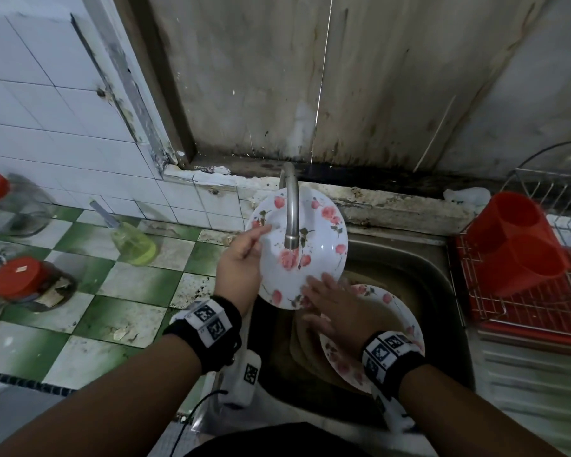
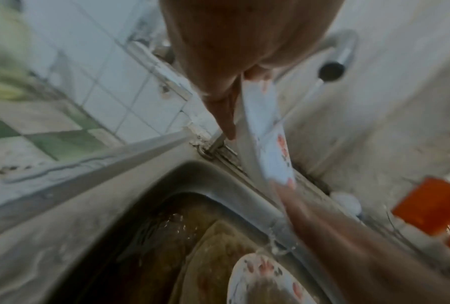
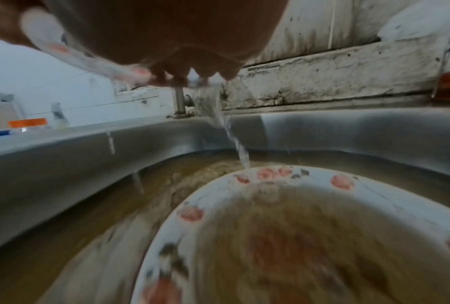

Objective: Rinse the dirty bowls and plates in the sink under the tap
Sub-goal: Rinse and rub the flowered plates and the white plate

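At frame centre, the left hand [image 1: 241,258] grips a tilted floral plate [image 1: 314,258] under the tap [image 1: 290,209]; the right hand [image 1: 337,308] lies flat on its lower rim, above a second plate [image 1: 394,308] in the sink [image 1: 442,275].

Glossy floral plate [image 1: 314,232], brushed metal tap [image 1: 291,209] & sink [image 1: 435,258]

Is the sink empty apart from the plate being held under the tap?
No: a second plate sits in murky water in the sink, below the right hand.
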